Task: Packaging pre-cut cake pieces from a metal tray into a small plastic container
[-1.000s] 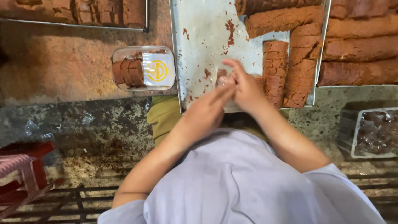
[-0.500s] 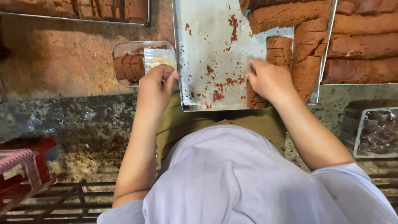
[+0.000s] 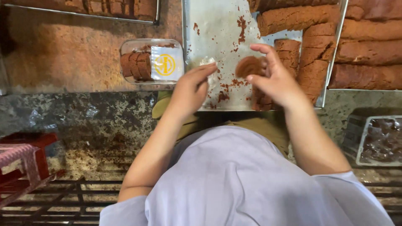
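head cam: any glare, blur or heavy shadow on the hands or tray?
Head view: soft, even light, no hard shadows; mild pale sheen on the metal tray; the right hand and its round brown slice sharp enough, the left hand fingertips slightly soft; the clear plastic box readable; strong top-down perspective over the person's shirt.

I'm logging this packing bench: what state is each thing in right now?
Right hand: lifted, pinching a round brown slice.
Left hand: over the metal tray, fingertips on a clear wrapper.
Clear box: open, partly filled with slices.
Brown logs: uncut, on the tray.
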